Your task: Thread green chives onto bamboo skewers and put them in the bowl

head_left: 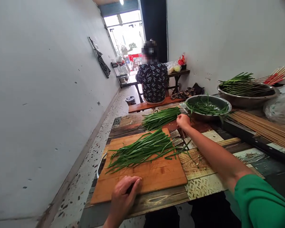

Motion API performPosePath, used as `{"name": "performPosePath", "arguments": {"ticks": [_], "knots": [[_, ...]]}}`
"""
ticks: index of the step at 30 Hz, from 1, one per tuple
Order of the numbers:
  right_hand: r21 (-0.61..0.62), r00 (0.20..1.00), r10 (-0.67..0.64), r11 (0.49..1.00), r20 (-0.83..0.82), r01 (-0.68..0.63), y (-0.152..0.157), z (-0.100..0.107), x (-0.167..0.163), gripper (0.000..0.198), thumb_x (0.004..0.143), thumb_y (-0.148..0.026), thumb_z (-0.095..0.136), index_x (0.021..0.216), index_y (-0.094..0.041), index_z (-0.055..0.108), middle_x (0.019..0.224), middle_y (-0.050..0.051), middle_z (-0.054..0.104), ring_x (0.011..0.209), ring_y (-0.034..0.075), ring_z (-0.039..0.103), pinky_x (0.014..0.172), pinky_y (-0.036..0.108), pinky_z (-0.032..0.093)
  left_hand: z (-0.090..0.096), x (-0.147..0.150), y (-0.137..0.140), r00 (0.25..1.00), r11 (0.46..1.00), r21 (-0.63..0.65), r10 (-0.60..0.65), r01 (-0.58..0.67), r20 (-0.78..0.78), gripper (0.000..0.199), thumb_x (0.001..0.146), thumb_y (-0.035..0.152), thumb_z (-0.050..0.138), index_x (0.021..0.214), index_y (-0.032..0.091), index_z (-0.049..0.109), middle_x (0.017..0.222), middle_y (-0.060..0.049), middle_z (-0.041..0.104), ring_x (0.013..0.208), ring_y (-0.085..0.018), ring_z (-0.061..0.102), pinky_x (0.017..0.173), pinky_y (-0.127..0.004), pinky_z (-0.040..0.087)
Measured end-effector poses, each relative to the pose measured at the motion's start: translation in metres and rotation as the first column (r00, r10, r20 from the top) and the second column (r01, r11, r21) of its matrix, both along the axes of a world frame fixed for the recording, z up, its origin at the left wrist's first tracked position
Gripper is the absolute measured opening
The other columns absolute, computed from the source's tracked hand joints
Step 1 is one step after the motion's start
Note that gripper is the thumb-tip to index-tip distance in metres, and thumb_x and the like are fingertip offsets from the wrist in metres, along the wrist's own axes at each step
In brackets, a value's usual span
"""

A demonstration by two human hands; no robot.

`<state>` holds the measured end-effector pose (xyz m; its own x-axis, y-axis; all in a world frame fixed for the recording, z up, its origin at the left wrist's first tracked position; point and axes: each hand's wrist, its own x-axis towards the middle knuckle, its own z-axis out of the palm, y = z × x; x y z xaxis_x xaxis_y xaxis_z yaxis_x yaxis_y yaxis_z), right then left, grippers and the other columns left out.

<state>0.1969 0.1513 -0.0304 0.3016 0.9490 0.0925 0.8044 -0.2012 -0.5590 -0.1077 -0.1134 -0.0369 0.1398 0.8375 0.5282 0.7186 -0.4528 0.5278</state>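
Note:
My right hand (183,121) reaches across the table, fingers pinched together at the near-right end of a bundle of garlic chives (161,117); what sits between the fingertips is too small to make out. Resting on the front edge of a wooden cutting board (154,173) is my left hand (126,190), its fingers curled in loosely with nothing in them. A second pile of garlic chives (142,147) lies loose across the board, some strands straying past its right edge.
A metal bowl (207,109) of loose green stalks stands right of my right hand. Beyond it sits a larger bowl (248,91) with skewered greens. A long knife (256,141) and many bamboo skewers (263,128) lie at right. A person (154,79) sits on a bench ahead, facing away.

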Motion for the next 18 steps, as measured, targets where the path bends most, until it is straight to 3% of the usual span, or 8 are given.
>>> {"name": "performPosePath", "arguments": {"ticks": [5, 7, 10, 13, 18], "knots": [[0.045, 0.986, 0.041, 0.998, 0.163, -0.049, -0.008, 0.007, 0.003, 0.029, 0.093, -0.035, 0.046, 0.097, -0.012, 0.064, 0.096, 0.012, 0.068, 0.092, 0.020, 0.064, 0.079, 0.032, 0.046, 0.003, 0.001, 0.001, 1.000, 1.000, 0.024, -0.020, 0.020, -0.010, 0.021, 0.086, 0.030, 0.055, 0.077, 0.019, 0.071, 0.072, -0.003, 0.072, 0.064, -0.013, 0.067, 0.060, -0.020, 0.054], [0.077, 0.975, 0.052, 0.995, 0.217, -0.070, -0.021, 0.010, 0.005, 0.029, 0.093, -0.032, 0.044, 0.100, -0.012, 0.064, 0.098, 0.016, 0.068, 0.096, 0.022, 0.063, 0.077, 0.029, 0.044, 0.002, 0.001, 0.001, 1.000, 1.000, 0.012, -0.028, 0.028, -0.013, 0.022, 0.086, 0.031, 0.054, 0.077, 0.019, 0.071, 0.072, -0.003, 0.072, 0.064, -0.013, 0.067, 0.060, -0.019, 0.054], [0.096, 0.956, 0.073, 0.990, 0.285, -0.104, -0.055, 0.012, 0.022, 0.027, 0.091, -0.033, 0.045, 0.097, -0.016, 0.065, 0.097, 0.013, 0.070, 0.094, 0.021, 0.064, 0.074, 0.026, 0.041, -0.003, -0.003, 0.000, 1.000, 1.000, -0.006, -0.009, 0.009, -0.028, 0.023, 0.086, 0.035, 0.055, 0.079, 0.020, 0.071, 0.075, -0.002, 0.073, 0.067, -0.014, 0.068, 0.062, -0.020, 0.055], [0.097, 0.937, 0.029, 0.993, 0.347, -0.067, -0.102, 0.013, 0.066, 0.026, 0.089, -0.036, 0.049, 0.090, -0.018, 0.067, 0.094, 0.010, 0.071, 0.090, 0.021, 0.064, 0.069, 0.026, 0.040, -0.007, -0.007, 0.000, 0.999, 1.000, -0.010, 0.028, -0.028, -0.038, 0.027, 0.084, 0.041, 0.056, 0.080, 0.020, 0.072, 0.078, -0.002, 0.074, 0.069, -0.016, 0.069, 0.065, -0.022, 0.057], [0.139, 0.894, -0.213, 0.975, 0.395, 0.172, -0.171, 0.030, 0.184, 0.024, 0.088, -0.029, 0.052, 0.079, -0.014, 0.068, 0.080, 0.013, 0.069, 0.080, 0.020, 0.064, 0.063, 0.027, 0.039, -0.006, -0.007, 0.000, 0.997, 0.998, -0.009, 0.054, -0.055, -0.046, 0.033, 0.082, 0.049, 0.055, 0.078, 0.020, 0.073, 0.077, -0.002, 0.074, 0.068, -0.017, 0.070, 0.066, -0.023, 0.057]]}}
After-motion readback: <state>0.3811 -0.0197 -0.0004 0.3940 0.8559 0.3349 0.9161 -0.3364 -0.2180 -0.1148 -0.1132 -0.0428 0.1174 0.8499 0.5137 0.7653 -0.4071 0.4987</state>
